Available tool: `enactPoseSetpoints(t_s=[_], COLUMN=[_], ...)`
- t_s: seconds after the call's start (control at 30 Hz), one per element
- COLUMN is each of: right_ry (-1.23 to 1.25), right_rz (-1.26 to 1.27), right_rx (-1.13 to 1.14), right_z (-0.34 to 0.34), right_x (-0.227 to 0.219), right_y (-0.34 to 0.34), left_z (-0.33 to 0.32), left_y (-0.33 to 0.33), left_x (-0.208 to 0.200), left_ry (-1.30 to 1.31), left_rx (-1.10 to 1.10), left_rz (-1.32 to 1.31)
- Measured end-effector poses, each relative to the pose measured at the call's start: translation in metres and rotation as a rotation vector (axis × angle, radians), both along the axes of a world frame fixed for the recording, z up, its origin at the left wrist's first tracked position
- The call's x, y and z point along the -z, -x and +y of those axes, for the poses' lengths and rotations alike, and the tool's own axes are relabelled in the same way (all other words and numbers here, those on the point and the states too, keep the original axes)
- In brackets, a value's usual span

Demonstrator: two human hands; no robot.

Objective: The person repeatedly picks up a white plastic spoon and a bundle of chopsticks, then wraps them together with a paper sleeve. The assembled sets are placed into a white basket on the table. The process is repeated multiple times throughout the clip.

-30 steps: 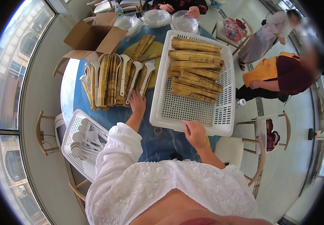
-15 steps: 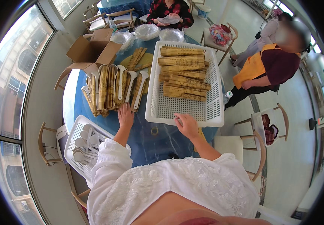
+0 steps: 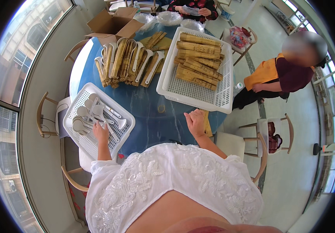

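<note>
My left hand [image 3: 101, 133] is down in a white perforated basket [image 3: 127, 116] at the left, its fingers closed at the handles of white spoons [image 3: 97, 110]. Which handle it pinches is partly hidden by the fingers. Over the table edge, just below a large white perforated tray [image 3: 198, 101], my right hand [image 3: 195, 123] is curled with nothing visible in it. Inside that tray lie bundles of long gold-brown printed sleeves [image 3: 200, 62]. More upright bundles of sleeves [image 3: 126, 64] stand left of the tray, with white spoons [image 3: 154, 68] laid on several of them.
An open cardboard box [image 3: 115, 23] and plastic-wrapped bowls [image 3: 169, 18] stand at the table's far side. A rubber band [image 3: 161, 108] lies on the blue table [image 3: 148, 124]. One person [image 3: 192, 9] sits opposite; another [image 3: 280, 73] stands right. Chairs surround the table.
My left hand has moved from the sleeve bundles down into the spoon basket. My right hand has drawn slightly away from the tray and curled. The view has shifted, showing more of the basket.
</note>
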State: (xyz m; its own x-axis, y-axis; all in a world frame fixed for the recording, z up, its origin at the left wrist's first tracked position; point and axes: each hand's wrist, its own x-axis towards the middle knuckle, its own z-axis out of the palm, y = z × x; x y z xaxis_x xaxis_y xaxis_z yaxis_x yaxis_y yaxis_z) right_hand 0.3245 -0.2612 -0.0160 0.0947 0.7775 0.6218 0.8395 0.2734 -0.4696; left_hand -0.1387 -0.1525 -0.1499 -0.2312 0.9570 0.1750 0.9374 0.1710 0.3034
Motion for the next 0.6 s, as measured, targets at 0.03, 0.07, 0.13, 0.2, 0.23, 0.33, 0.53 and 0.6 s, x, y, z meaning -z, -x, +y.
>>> enactPoseSetpoints(t_s=[0.03, 0.07, 0.13, 0.2, 0.23, 0.33, 0.53, 0.6], right_ry=[0.026, 0.052, 0.085, 0.098, 0.106, 0.15, 0.401, 0.487], right_rz=[0.002, 0.004, 0.036, 0.096, 0.122, 0.216, 0.407, 0.451], right_rx=[-0.028, -0.055, -0.092, -0.11, -0.123, -0.16, -0.222, -0.236], right_z=[-0.006, -0.012, -0.02, -0.025, -0.028, -0.037, -0.067, -0.075], right_x=[-0.001, -0.002, -0.002, -0.002, -0.003, -0.002, 0.011, 0.01], right_y=[0.004, 0.007, 0.013, 0.02, 0.024, 0.033, 0.043, 0.048], left_z=[-0.007, -0.011, -0.017, -0.019, -0.021, -0.018, -0.016, -0.018], left_y=[0.008, 0.014, 0.022, 0.022, 0.024, 0.024, 0.009, 0.006], left_x=[0.005, 0.01, 0.018, 0.023, 0.027, 0.032, 0.03, 0.033], left_ry=[0.078, 0.186, 0.404, 0.416, 0.423, 0.435, 0.48, 0.502], left_rx=[-0.04, -0.059, -0.096, -0.041, -0.017, 0.017, 0.032, 0.038], left_rz=[0.013, -0.019, -0.08, -0.008, 0.027, -0.045, -0.118, -0.117])
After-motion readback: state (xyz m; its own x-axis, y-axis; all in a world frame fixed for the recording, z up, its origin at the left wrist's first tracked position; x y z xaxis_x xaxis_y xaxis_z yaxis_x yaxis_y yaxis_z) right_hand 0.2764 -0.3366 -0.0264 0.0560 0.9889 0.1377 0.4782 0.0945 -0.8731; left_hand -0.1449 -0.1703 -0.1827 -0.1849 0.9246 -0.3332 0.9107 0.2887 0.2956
